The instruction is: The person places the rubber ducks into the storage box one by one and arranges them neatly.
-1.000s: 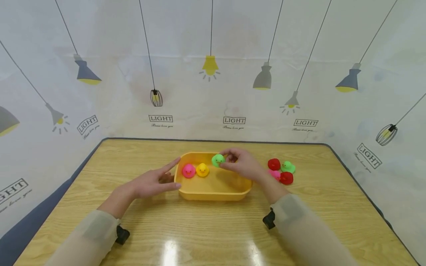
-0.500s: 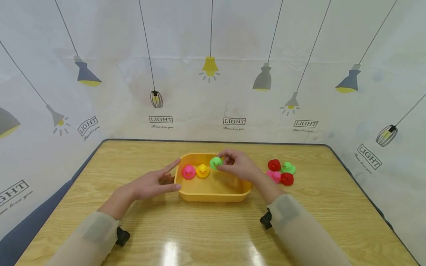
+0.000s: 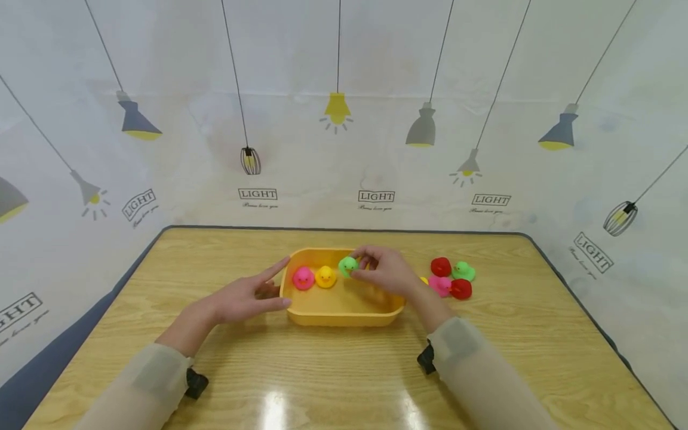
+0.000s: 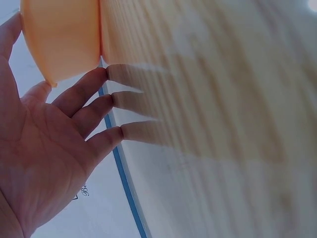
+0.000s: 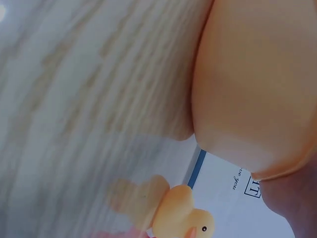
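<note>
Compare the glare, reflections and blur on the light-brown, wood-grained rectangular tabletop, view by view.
Head view: two bright glare patches near the bottom edge of the light-brown wood-grained tabletop; left wrist view: the grain looks soft, and the bare left hand is partly mirrored in the surface; right wrist view: the rounded yellow toy duck casts a reflection, with the grain again blurred.

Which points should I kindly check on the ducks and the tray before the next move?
1. Right hand gripping a green duck: ok.
2. Left hand touching the tray: ok.
3. Bare tray floor near the yellow duck inside: ok.
4. Gripped duck resting on the tray floor: cannot tell.
5. Tray sitting on the table: ok.
6. All ducks inside: not ok; a second green duck is outside.
</note>
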### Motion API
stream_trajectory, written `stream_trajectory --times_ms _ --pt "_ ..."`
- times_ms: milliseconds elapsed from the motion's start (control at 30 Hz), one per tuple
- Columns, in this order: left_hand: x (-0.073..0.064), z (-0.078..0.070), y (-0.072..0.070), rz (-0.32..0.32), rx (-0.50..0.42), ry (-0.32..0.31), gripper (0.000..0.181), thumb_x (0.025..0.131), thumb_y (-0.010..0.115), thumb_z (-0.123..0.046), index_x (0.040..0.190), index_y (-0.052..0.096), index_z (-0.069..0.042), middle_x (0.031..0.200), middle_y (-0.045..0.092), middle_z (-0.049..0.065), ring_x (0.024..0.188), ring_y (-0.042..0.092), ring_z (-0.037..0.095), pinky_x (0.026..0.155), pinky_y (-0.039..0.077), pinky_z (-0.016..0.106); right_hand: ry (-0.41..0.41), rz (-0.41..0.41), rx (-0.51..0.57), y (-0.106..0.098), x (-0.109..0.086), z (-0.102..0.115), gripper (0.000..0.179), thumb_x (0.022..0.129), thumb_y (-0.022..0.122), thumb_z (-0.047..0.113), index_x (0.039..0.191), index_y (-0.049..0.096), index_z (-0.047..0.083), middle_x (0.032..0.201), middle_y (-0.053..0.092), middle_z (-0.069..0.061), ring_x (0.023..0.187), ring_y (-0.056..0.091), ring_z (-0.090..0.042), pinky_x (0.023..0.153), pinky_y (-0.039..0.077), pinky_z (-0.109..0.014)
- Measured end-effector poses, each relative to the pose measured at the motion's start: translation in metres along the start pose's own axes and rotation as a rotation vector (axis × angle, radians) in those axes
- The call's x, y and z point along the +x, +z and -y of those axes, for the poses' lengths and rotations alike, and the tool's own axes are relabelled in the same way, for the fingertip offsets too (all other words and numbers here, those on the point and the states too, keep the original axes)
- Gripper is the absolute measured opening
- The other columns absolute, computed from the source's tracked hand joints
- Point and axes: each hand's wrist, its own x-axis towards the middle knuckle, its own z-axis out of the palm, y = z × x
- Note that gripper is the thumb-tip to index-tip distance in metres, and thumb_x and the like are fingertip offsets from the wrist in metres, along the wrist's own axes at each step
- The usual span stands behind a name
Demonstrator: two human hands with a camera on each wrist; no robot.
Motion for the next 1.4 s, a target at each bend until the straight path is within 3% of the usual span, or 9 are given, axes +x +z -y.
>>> stream_trajectory --times_ms 133,267,367,533,967,1400 --pt "0.001 0.002 0.000 0.002 -0.005 0.003 0.095 0.097 0.067 -0.075 0.171 0.008 -0.061 0.167 0.052 0.020 0.157 0.047 0.048 0.126 0.033 0.076 0.006 -0.009 -0.123 0.006 0.001 -0.003 0.027 0.098 0.084 0.026 0.122 0.078 0.017 0.097 0.072 0.003 0.080 0.058 -0.016 0.072 0.047 -0.027" --pt "-0.002 0.004 0.000 -0.003 -0.005 0.003 0.095 0.098 0.066 -0.074 0.171 0.007 -0.061 0.169 0.050 0.022 0.158 0.045 0.048 0.127 0.032 0.077 0.031 0.022 -0.281 0.012 0.004 0.001 0.026 0.099 0.083 0.031 0.122 0.077 0.019 0.095 0.072 0.009 0.083 0.060 -0.013 0.101 0.044 -0.041" --pt "-0.003 0.005 0.001 -0.005 -0.006 0.009 0.095 0.098 0.066 -0.074 0.172 0.007 -0.059 0.169 0.049 0.023 0.159 0.045 0.048 0.127 0.032 0.077 0.043 0.054 -0.357 0.015 0.004 0.005 0.023 0.100 0.082 0.031 0.120 0.078 0.021 0.093 0.072 0.010 0.088 0.062 -0.012 0.121 0.032 -0.055" --pt "-0.003 0.003 0.001 -0.001 -0.007 0.013 0.095 0.098 0.065 -0.076 0.172 0.007 -0.059 0.169 0.049 0.022 0.159 0.045 0.048 0.126 0.033 0.077 0.047 0.081 -0.442 0.015 0.001 0.008 0.021 0.100 0.082 0.031 0.119 0.079 0.022 0.093 0.075 0.011 0.096 0.068 -0.013 0.133 0.021 -0.066" --pt "-0.001 0.001 0.002 -0.002 0.005 0.019 0.096 0.098 0.064 -0.077 0.172 0.006 -0.058 0.170 0.048 0.023 0.159 0.044 0.048 0.127 0.032 0.076 0.058 0.093 -0.465 0.013 -0.002 0.011 0.032 0.100 0.082 0.036 0.128 0.078 0.022 0.101 0.078 0.011 0.101 0.070 -0.013 0.136 0.017 -0.069" --pt "0.000 0.000 0.002 0.001 0.002 0.001 0.094 0.099 0.066 -0.074 0.171 0.007 -0.060 0.170 0.049 0.022 0.158 0.045 0.049 0.125 0.032 0.078 0.038 0.068 -0.470 0.014 -0.002 0.008 0.030 0.103 0.079 0.037 0.128 0.078 0.020 0.103 0.080 0.009 0.104 0.072 -0.015 0.135 0.019 -0.071"
